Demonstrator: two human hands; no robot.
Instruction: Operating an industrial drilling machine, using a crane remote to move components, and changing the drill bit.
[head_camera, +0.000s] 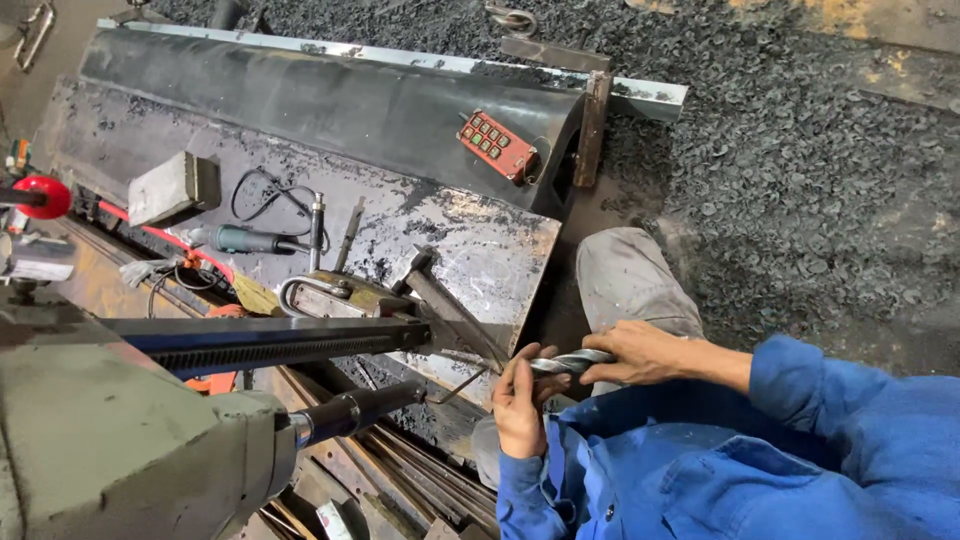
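I hold a large twist drill bit (570, 362) between both hands, low in front of my blue work jacket. My left hand (520, 405) is clenched around its near end, fingers curled over the fluted steel; my right hand (640, 352) grasps the other end from above. The bit lies roughly level, just off the near corner of the steel workbench (480, 250), beside my knee in grey trousers (625, 275).

The flutes look sharp and oily, so I judge the bit could slip or cut my bare palms if I twist hard. Dropped, it would land on my leg or in the swarf.

To my left, the grey-green drill machine (110, 450) pushes its dark spindle (350, 410) and toothed arm (270, 345) toward my hands; a knuckle could catch there.

Further out on the bench lie a hammer (445, 305), a shackle (315, 292), a green power tool (245, 240) with its black cable, and a grey block (172, 187) near the left edge. At the far edge a red push-button pendant (497, 146) rests against the sloped black guard (330, 100). Dark metal chips (800, 180) cover the floor beyond.
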